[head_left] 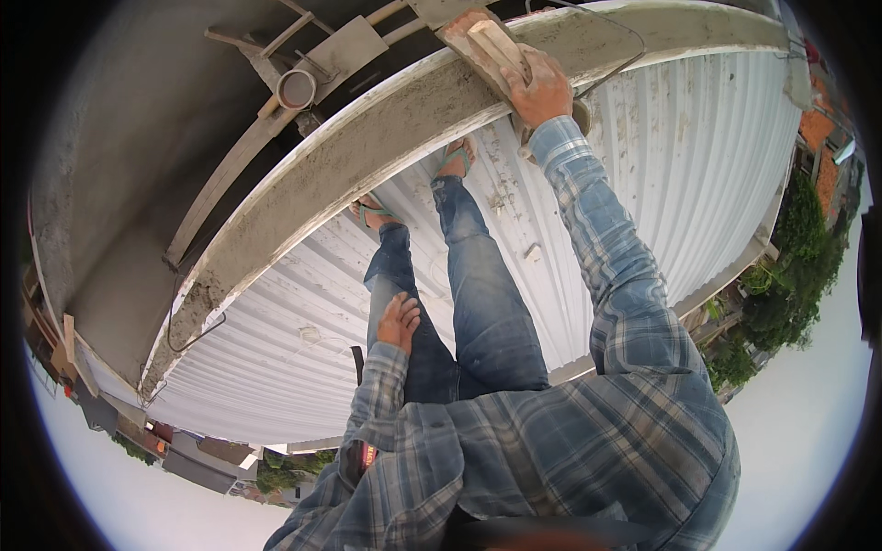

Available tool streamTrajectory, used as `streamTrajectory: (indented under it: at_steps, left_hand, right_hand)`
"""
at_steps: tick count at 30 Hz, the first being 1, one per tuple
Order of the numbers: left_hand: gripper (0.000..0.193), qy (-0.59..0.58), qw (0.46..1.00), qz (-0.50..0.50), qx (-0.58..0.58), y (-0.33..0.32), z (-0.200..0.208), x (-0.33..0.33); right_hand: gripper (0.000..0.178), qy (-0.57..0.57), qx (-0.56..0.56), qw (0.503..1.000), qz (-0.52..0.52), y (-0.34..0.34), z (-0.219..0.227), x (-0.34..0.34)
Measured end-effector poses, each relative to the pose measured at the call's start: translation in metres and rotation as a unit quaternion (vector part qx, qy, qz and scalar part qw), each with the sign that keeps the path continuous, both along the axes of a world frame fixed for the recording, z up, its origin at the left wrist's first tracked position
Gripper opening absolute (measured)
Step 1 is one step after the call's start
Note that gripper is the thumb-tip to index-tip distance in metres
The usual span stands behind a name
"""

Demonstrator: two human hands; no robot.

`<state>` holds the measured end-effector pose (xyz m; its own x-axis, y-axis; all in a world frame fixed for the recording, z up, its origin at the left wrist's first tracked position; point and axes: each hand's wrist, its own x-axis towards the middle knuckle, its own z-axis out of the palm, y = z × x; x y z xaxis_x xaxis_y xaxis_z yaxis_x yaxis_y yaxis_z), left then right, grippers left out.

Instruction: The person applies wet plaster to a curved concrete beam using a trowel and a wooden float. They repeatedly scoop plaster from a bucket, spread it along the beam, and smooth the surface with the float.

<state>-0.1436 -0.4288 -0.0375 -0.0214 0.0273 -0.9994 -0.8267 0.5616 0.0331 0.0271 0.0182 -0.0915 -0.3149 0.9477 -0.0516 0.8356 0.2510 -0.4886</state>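
Observation:
My right hand (542, 90) is closed around the handle of a wooden plastering float (480, 57). The float's board lies across the curved top of a wall (367, 133), which is coated with grey mortar between pale edges. Lower down, my left hand (399, 321) hangs by my thigh, its fingers loosely bent and apart, with nothing visible in it. Partly hidden behind my right wrist is a round, brownish container (582, 116). My sandalled feet stand on white corrugated roofing (514, 230), close to the wall's near side.
Beyond the wall, a small mortar-stained bucket (296, 89) sits on wooden scaffolding (220, 188). Bent metal rods clip over the wall at the left (197, 342) and right (634, 39). Small debris (533, 252) lies on the roofing. Trees (792, 243) and buildings show past its edge.

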Motion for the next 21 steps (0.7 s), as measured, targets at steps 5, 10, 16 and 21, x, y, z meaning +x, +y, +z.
streamTrajectory:
  at_steps: [5, 10, 16, 21]
  left_hand:
    - [0.049, -0.013, 1.000, 0.010, 0.012, -0.011, -0.008, 0.000]
    - [0.052, -0.010, 1.000, 0.012, 0.015, -0.018, -0.008, -0.005]
    - [0.055, -0.018, 1.000, 0.005, 0.017, -0.013, -0.006, -0.005]
    - [0.050, -0.007, 1.000, 0.013, 0.013, -0.019, -0.006, -0.008]
  right_hand:
    - [0.040, -0.094, 0.017, 0.987, 0.130, -0.012, -0.009, 0.010]
    - [0.041, -0.058, 0.009, 0.998, 0.012, 0.027, -0.003, 0.030]
    - [0.048, -0.071, -0.124, 0.984, 0.104, -0.012, 0.015, 0.005]
    - [0.052, -0.047, -0.064, 0.987, -0.139, 0.045, -0.004, 0.062]
